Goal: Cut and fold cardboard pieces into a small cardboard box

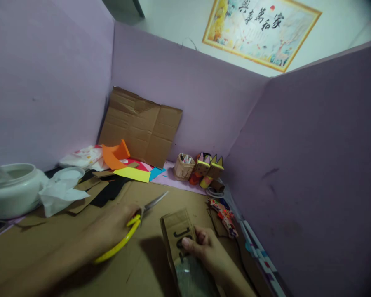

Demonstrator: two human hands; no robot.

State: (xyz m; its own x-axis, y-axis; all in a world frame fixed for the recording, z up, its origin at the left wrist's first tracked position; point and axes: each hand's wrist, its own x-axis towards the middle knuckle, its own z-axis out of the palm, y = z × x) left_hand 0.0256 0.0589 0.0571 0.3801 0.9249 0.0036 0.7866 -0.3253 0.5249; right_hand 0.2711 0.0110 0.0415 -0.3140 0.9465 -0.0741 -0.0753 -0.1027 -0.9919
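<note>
The cardboard piece [172,226] above the counter [148,231] should be light and fairly stiff, creasing if squeezed; its long edge suits my grip. It is brown, black-lettered, its shiny greyish lower part perhaps slick. My right fingers [201,236] pinch its edge, thumb on its face; my left fingers [134,211] curl round yellow-handled scissors [119,248]
</note>
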